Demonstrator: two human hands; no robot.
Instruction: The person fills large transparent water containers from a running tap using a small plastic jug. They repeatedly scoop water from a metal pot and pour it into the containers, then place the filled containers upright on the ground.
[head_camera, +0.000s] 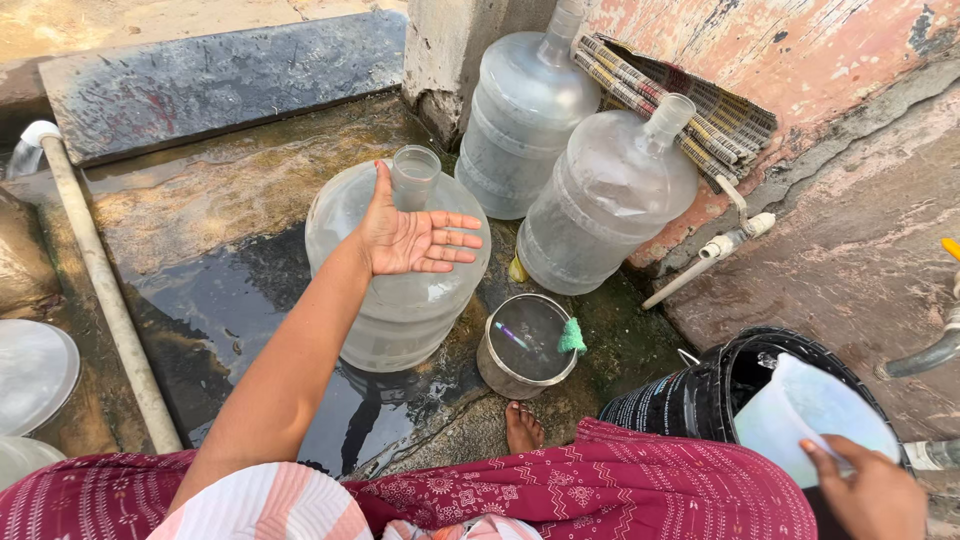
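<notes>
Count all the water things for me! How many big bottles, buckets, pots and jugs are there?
Big clear water bottles: 3
Black bucket: 1
Steel pot: 1
White jug: 1
Total: 6

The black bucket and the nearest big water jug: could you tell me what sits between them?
A small steel pot with a green scrubber on its rim, in the head view.

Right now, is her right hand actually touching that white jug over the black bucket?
Touching. The head view shows the right hand with fingers laid on the white jug's lower edge, above the black bucket.
</notes>
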